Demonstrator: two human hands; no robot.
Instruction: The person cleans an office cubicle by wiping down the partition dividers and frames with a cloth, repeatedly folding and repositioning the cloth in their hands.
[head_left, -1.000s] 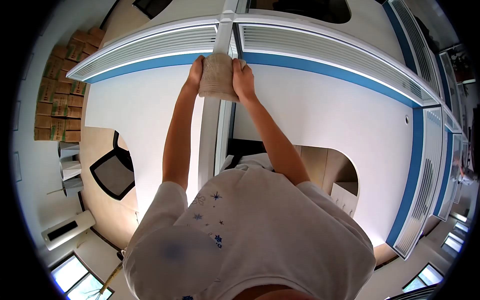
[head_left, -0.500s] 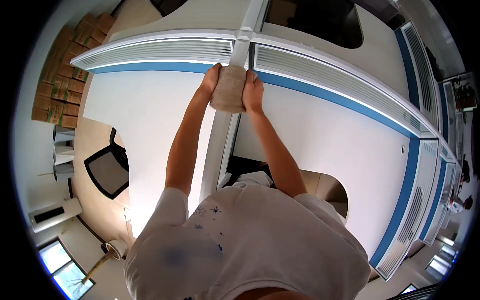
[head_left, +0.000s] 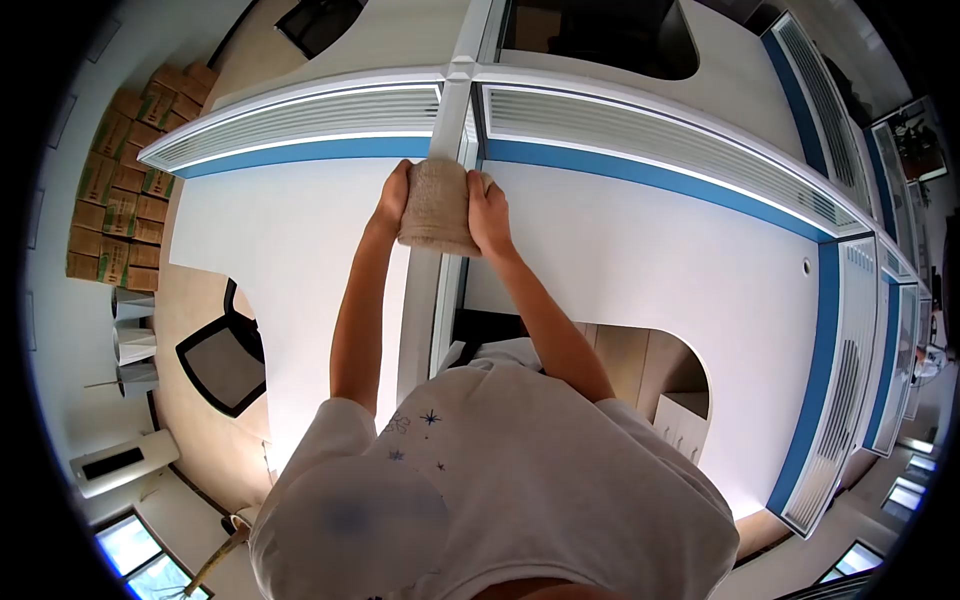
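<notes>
A beige folded cloth [head_left: 436, 207] lies over the top rail of the partition [head_left: 418, 310] between two white desks. My left hand [head_left: 396, 195] grips its left side, and my right hand [head_left: 487, 211] is closed on its right side. Both arms are stretched forward. The cloth hangs a little over the rail on the near side, just short of the crossing with the long blue-and-white partition [head_left: 650, 165].
Stacked brown cartons [head_left: 120, 195] stand at the far left, with a black-framed chair [head_left: 225, 365] nearer. A white cabinet [head_left: 682, 425] shows below the right desk [head_left: 640, 260]. Another person [head_left: 932, 362] is small at the right edge.
Compared with one second ago, the hands and cloth appear nearer to my body along the rail. The view has also shifted. Both hands keep their hold.
</notes>
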